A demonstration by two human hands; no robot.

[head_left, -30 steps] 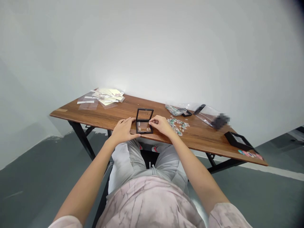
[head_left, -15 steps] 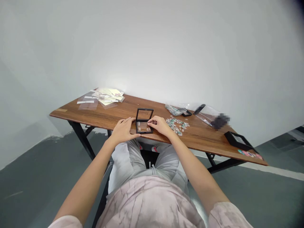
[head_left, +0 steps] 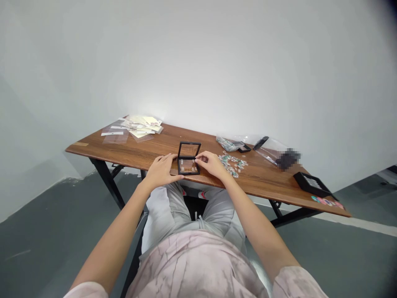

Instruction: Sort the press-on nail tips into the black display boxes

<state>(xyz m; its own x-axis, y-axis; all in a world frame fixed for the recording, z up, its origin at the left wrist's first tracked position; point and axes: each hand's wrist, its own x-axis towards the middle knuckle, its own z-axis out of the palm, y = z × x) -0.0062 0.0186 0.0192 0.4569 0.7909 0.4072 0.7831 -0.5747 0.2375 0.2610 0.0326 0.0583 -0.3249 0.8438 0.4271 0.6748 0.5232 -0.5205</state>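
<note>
We're seated at the worktop (head_left: 133, 150), grey trousers (head_left: 189, 211) under the front edge. Left hand (head_left: 160, 170) is open, fingers slightly curled, resting on the wood just beside the left side of the box. Right hand (head_left: 211, 164) has its fingertips (head_left: 197, 159) curled in at the box's right side; we can't tell whether they're gripping anything small.

Black display box (head_left: 187, 167) sits between the hands, near the front edge, its clear lid (head_left: 189, 149) standing up. Small tiles (head_left: 186, 169) lie in its base. Looks like the raised lid keeps the base reachable, and the flanking hands probably steady the box.

Loose green-and-white pieces (head_left: 232, 163) lie just right of the right hand, likely placed for short reach. Behind them: a plastic bag of similar pieces (head_left: 228, 144), a clear bag (head_left: 266, 149) with a pixelated patch we can't read. Far right, a second black box (head_left: 312, 184), coloured pieces (head_left: 325, 201) by the edge. Far left, paper cards and clear sleeves (head_left: 139, 126).
</note>
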